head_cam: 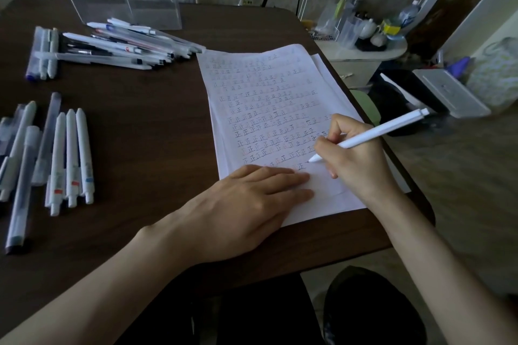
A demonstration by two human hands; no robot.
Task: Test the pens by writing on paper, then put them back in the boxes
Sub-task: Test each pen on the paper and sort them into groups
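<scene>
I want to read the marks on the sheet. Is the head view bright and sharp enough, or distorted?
Head view: dim overall, the paper the brightest area; its upper rows look faint and soft, the lower ones legible; the table edge bows from the wide lens.

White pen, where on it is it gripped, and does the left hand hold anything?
The right hand grips the white pen low on its barrel, just above the tip. The left hand holds nothing; it presses flat on the paper.

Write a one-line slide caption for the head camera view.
The right hand holds a white pen tip-down on the marked paper while the left hand rests flat on it.
</scene>
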